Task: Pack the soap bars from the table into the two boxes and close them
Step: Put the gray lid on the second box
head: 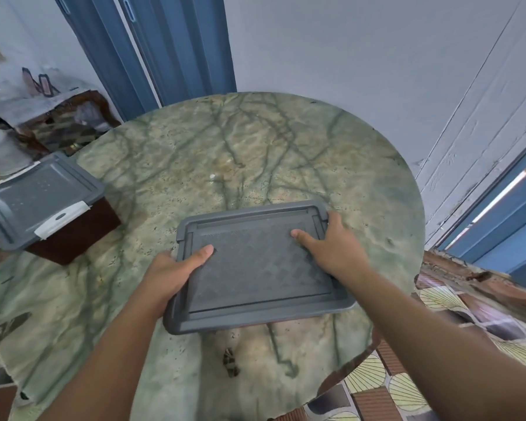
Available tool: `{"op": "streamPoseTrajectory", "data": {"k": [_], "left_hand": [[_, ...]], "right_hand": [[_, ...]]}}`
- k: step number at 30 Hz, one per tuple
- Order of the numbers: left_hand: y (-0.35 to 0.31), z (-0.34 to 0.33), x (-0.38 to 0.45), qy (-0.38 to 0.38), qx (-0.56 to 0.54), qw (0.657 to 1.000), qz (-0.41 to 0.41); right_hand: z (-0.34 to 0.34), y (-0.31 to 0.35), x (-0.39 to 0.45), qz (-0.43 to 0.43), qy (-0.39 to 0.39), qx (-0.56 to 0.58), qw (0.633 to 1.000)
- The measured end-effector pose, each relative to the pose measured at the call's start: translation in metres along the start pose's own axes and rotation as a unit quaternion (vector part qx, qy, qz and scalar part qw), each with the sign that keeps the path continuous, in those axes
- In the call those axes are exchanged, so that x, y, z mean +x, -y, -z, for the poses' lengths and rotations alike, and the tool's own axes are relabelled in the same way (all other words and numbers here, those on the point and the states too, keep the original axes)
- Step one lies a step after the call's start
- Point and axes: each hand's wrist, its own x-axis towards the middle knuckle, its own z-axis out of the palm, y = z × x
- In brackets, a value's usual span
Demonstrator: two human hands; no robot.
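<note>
A grey plastic lid [258, 268] lies flat in the middle of the round table, covering the box beneath it, which is hidden. My left hand [170, 271] grips the lid's left edge, thumb on top and fingers under the rim. My right hand [328, 247] holds the lid's right edge near the far corner, thumb pressed on the top surface. A second box [73, 235], dark brown with a grey lid [37, 202] and white latches, stands closed at the table's left edge. No soap bars are visible.
The round green marbled table [225, 153] stands against a pale wall, with blue door frames behind and at right. A cluttered wooden side table [58, 117] stands at the far left. Patterned floor tiles [407, 390] show at lower right.
</note>
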Motion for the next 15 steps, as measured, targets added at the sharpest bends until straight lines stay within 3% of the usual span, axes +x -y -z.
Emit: {"op": "streamPoseTrajectory", "data": {"k": [5,10,12,15], "left_hand": [[-0.004,0.013,0.007,-0.049,0.128,0.99,-0.017],[0.021,0.001,-0.01,-0.179,0.275,0.931,-0.162],[0.027,-0.005,-0.02,-0.184,0.324,0.905,-0.204],[0.027,-0.007,-0.026,-0.163,0.349,0.899,-0.21]], "right_hand": [[-0.017,0.009,-0.009,-0.015,-0.016,0.0,1.0],[-0.017,0.008,-0.008,-0.013,-0.023,0.008,1.0],[-0.017,0.009,-0.01,-0.013,-0.026,0.009,1.0],[-0.016,0.011,-0.014,-0.011,-0.036,-0.009,0.999]]}}
